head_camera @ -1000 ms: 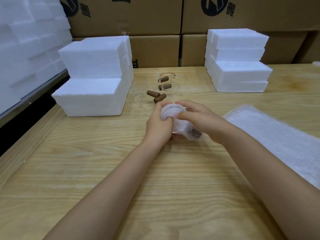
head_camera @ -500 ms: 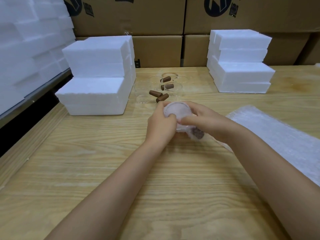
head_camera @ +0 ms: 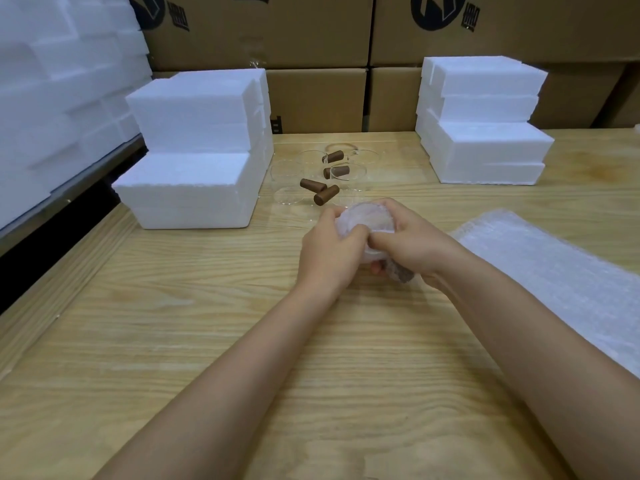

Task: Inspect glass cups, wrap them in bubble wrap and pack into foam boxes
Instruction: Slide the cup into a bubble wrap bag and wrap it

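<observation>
Both hands (head_camera: 367,244) lower, one cup (head_camera: 369,220)

Head camera, looking forward and down over a wooden table.

The single wide-angle view sits above the person's forearms, which enter from the bottom edge and meet near the centre at the left hand (head_camera: 329,252) and right hand (head_camera: 410,244), close to the lens. It faces the far table (head_camera: 214,341) edge, where foam boxes (head_camera: 194,161) stand left and right before cardboard cartons (head_camera: 311,32). Straight lines bow toward the frame's edges. No second view shares the scene.
</observation>
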The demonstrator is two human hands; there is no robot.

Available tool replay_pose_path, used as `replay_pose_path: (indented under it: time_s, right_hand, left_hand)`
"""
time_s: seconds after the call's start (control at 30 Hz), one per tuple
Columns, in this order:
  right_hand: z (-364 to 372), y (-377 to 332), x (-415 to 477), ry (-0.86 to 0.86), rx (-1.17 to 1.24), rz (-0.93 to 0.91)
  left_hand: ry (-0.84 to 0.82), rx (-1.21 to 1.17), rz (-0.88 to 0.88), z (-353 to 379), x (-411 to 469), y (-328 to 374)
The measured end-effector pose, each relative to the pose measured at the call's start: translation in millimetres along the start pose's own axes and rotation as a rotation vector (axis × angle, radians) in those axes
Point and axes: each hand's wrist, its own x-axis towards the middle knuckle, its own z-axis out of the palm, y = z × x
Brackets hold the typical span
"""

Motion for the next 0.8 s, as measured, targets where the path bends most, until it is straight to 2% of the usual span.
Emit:
replay_pose_path:
  time_s: [0.1, 0.2, 0.3, 0.37, 0.43, 0.6, 0.73, 0.8]
  right_hand:
    - [-2, 1, 2, 0.12, -0.011, 0.002]
    - [-11, -2, 2, 0.185, 0.016, 0.032]
    - [-18, -6, -1, 0.141, 0.006, 0.177]
    - [-21, -8, -3, 0.046, 0.008, 0.26]
    - [-23, -10, -4, -0.004, -0.004, 0.278]
    - [-40, -15, -7, -0.135, 0.155, 0.185]
    - [-46, -11, -7, -0.061, 0.22, -0.071]
    - [-42, -9, -5, 0.0, 0.226, -0.178]
  left_hand:
    - [-0.094, 0.002, 0.105, 2, -4, 1]
    - [-0.305, -0.048, 0.211, -2, -2, -4]
    - [-0.446, 0.05, 0.294, -10, 4, -12]
    - [-0.424, 0.097, 0.364, -15, 7, -16]
    - [-0.408, 0.026, 0.383, -18, 10, -19]
    - [-0.332, -0.101, 0.373, -19, 14, -22]
    - [-0.137, -0.169, 0.261, -19, 18, -21]
    - [-0.097, -0.19, 0.245, -21, 20, -19]
